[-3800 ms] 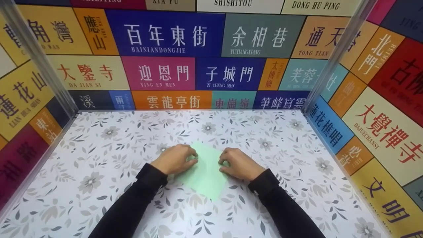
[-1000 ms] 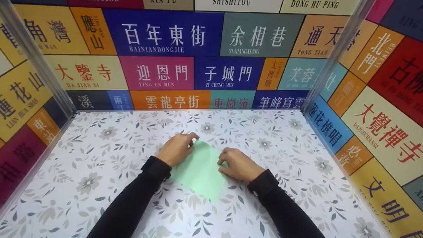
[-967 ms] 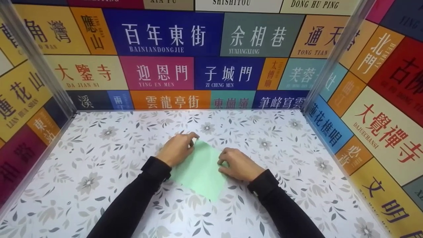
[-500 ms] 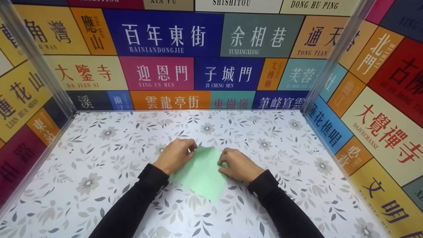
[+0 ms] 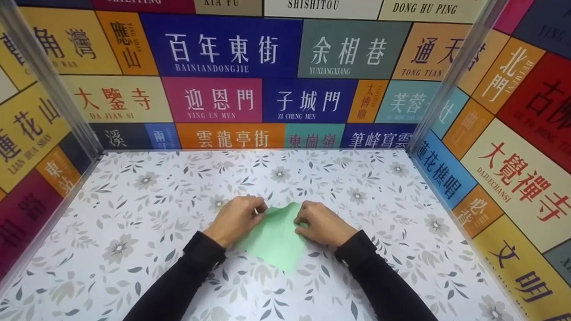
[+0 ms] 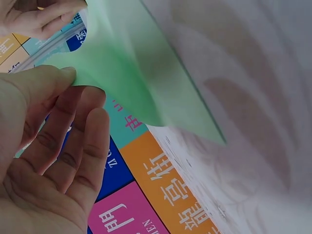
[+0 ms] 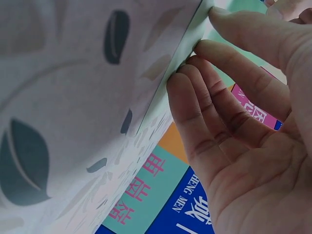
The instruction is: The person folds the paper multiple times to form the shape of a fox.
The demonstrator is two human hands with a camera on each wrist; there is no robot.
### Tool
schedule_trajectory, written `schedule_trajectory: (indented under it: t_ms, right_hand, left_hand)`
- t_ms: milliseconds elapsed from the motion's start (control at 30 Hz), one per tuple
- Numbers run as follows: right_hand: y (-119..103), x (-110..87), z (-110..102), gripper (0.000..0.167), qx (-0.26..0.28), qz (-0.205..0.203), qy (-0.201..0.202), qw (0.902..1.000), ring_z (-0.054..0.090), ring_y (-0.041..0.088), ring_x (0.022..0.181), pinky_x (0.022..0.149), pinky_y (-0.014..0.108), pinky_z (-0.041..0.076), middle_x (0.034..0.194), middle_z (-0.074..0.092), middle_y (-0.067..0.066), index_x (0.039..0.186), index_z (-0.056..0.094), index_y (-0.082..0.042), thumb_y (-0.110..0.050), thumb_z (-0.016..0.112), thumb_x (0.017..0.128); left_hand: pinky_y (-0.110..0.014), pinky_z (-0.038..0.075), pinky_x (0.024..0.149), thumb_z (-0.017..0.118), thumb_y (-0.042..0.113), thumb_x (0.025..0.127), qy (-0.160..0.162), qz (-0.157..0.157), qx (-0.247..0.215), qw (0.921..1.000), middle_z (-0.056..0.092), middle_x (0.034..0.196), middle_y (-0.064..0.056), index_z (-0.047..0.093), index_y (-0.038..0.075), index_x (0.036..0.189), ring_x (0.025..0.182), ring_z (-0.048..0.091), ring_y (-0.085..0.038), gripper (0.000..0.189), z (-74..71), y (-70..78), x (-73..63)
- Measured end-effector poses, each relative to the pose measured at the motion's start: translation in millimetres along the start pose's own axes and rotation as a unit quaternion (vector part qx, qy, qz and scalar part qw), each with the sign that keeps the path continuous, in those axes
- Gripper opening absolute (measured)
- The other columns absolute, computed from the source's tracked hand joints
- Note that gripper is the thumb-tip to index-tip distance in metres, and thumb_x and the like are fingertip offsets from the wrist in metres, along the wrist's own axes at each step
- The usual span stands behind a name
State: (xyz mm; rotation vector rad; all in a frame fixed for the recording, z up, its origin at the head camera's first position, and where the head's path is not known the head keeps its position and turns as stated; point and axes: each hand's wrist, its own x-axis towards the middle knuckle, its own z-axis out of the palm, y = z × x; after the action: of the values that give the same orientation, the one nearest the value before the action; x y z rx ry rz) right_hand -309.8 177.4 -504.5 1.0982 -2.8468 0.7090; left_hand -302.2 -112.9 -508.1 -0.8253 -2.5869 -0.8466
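Observation:
A light green sheet of paper (image 5: 276, 240) lies between both hands on the flower-patterned table, its far edge lifted and curving over. My left hand (image 5: 236, 220) pinches that edge near the far left; in the left wrist view the thumb (image 6: 66, 75) lies on the paper and the index finger is behind it. On the right side, my right hand (image 5: 325, 223) rests its fingertips on the paper. The right wrist view has the thumb and bent fingers (image 7: 185, 92) apart, their tips touching the sheet's border. The paper's right edge is partly hidden by that hand.
The white tabletop (image 5: 156, 200) has a grey leaf and flower print. Behind it stands a wall (image 5: 223, 49) of coloured panels with Chinese lettering, and similar panels close off the left and right (image 5: 513, 169) sides. Clear corner strips join the walls.
My left hand first reached farther away along the paper, then drew back toward me, pulling the far edge up and over into a curve. The right hand has hardly moved.

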Motion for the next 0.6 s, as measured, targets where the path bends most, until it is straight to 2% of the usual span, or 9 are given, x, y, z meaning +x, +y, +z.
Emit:
schedule_trajectory:
  t_ms: [300, 600]
  right_hand:
    - [0.5, -1.0, 1.8, 0.015, -0.003, -0.02, 0.01, 0.9997, 0.07, 0.024, 0.087, 0.078, 0.037, 0.061, 0.102, 0.079, 0.013, 0.11, 0.09, -0.002, -0.006, 0.087, 0.095]
    - [1.2, -0.7, 0.7, 0.008, -0.011, -0.022, 0.019, 0.9995, 0.072, 0.022, 0.085, 0.079, 0.038, 0.063, 0.097, 0.077, 0.009, 0.101, 0.089, -0.006, -0.009, 0.092, 0.094]
  left_hand:
    - [-0.037, 0.071, 0.082, 0.085, 0.003, 0.1, 0.002, 0.015, -0.01, 0.9998, 0.088, 0.101, -0.004, 0.087, 0.01, 0.104, 0.088, 0.083, -0.019, 0.008, 2.5, 3.4, -7.1]
    - [-0.037, 0.071, 0.083, 0.087, 0.005, 0.1, 0.002, 0.02, -0.007, 0.9998, 0.088, 0.1, -0.005, 0.087, 0.01, 0.103, 0.089, 0.083, -0.02, 0.007, 2.2, 6.9, -10.3]
